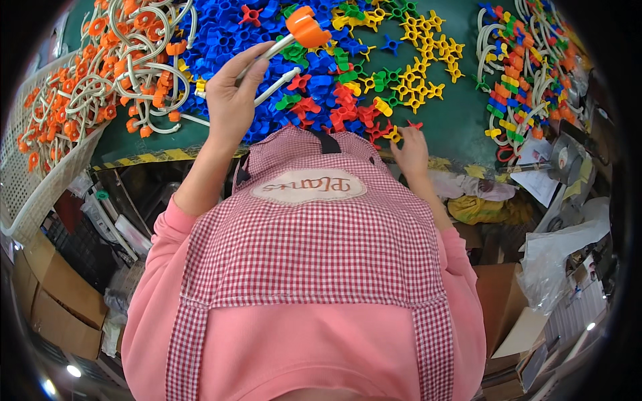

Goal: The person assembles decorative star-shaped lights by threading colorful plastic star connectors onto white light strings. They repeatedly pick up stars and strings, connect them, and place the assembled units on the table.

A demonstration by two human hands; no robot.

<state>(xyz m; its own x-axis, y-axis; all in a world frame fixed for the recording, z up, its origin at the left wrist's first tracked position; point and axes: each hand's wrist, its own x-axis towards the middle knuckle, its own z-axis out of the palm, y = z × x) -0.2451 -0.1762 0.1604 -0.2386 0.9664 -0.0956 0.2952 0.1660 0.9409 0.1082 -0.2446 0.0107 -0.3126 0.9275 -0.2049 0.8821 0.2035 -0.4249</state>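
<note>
The left hand (231,93) is pinching a white tube (275,51) between thumb and fingers, the grip closing firmly around it. The tube is pointing toward 1 to 2 o'clock from the hand and is bearing an orange cup (307,28) at its far end. The palm is hiding the lower stretch. A white rod (278,87) is showing beyond the thumb, its tip lying toward 2 o'clock; the hand is covering where it begins, so whether it is joining the tube I cannot tell. The left wrist is bending slightly, and its forearm is rising from 7 o'clock.

The right hand (411,152) is resting low at the table (461,110) edge, fingers pointing toward 12 o'clock. A yellow piece (393,136) is lying by its fingertips, toward 10 to 11 o'clock; whether the fingers are gripping it I cannot tell.

Farther out, a blue heap (221,33) is spreading toward 12 o'clock from the left hand, and orange-ended tubes (80,100) are tangling toward 9 o'clock, partly hiding a basket (20,194). Mixed-colour bundles (511,83) are lying toward 2 o'clock from the right hand, blurring at the rim. The apron (307,234) is blocking part of the table's near edge.
</note>
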